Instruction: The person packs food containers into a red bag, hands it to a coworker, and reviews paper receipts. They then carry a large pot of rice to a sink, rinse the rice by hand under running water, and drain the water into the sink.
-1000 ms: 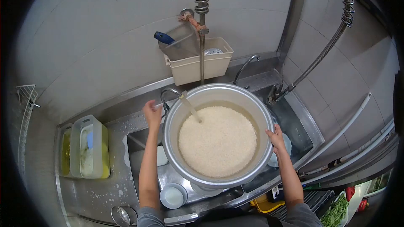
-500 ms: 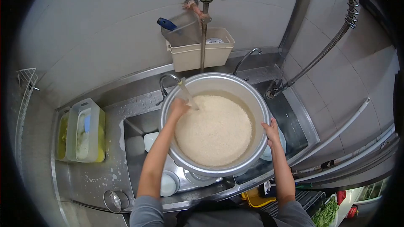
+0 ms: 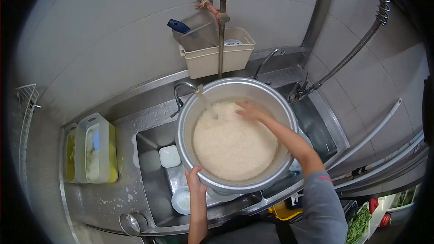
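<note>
A big round metal pot rests over the sinks, holding pale rice with some water round its edge. My left hand grips the pot's near-left rim, thumb on top. Over the far part of the rice is my right hand, fingers spread and slightly blurred; whether the fingertips touch the rice is hard to tell. A clear hose runs from the left faucet down to the rice, left of my right hand.
White dishes lie in the left sink basin. Plastic tubs with yellow liquid stand on the left counter, a metal cup at its front. Behind the pot sits a beige bin. A spray hose hangs at the right.
My left hand has left the hose area inside the pot and now holds the near-left rim. My right hand has let go of the right rim and reached in over the rice.
</note>
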Tool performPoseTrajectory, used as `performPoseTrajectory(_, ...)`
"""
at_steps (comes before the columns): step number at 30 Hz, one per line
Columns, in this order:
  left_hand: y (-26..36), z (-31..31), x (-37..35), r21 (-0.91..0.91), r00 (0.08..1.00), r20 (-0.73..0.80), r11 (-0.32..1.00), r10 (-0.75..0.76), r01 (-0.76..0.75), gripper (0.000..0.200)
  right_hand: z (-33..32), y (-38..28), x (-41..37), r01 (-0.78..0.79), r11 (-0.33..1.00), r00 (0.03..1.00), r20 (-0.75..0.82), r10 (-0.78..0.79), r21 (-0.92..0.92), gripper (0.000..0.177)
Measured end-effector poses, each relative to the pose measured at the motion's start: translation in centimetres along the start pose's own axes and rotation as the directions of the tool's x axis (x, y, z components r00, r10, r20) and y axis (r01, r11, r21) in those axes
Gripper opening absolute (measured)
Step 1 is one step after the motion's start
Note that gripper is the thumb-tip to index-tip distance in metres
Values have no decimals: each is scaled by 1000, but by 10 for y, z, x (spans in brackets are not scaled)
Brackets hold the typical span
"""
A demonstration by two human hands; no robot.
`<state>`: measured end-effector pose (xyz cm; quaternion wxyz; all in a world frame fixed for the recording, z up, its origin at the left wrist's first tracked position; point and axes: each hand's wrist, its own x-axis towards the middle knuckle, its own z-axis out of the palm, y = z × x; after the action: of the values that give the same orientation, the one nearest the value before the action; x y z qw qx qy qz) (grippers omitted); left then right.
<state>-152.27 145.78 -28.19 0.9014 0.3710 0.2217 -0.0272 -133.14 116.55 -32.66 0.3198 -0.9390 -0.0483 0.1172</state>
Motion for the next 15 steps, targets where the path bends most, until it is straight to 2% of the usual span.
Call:
performPoseTrajectory(1,-2,-1,0,4,1000,-6,1000,16,-16,54,20,16,43,25,991,997,70,-35,133,59)
performPoseTrajectory(3,-1,5,-4,23,1000,-6,1000,11,-11,54,48,1,100,16,995,987,159,-1,-94,63)
performPoseTrajectory(5,1,7,-3,39,1000,-16,999,9,-8,55,88,-20,113,-271,928,962,-87,257,-254,63)
performPoseTrajectory(8,0,6,-4,32,999,-44,999,2,-1,55,90,-60,89,-114,979,963,225,150,-168,59)
performPoseTrajectory(10,0,4,-3,21,1000,-31,1000,-2,2,54,111,-67,54,-113,982,969,202,143,-153,57)
performPoseTrajectory(12,0,2,-3,12,1000,-24,1000,0,0,54,98,-93,-14,118,948,988,128,-83,-296,55)
performPoseTrajectory(13,-1,2,-3,7,1000,-20,1000,5,-4,53,92,-83,-18,205,959,944,297,-142,-196,54)
performPoseTrajectory(15,0,2,-1,12,1000,-28,1000,13,-13,53,77,-64,-12,321,946,762,581,-286,45,52)
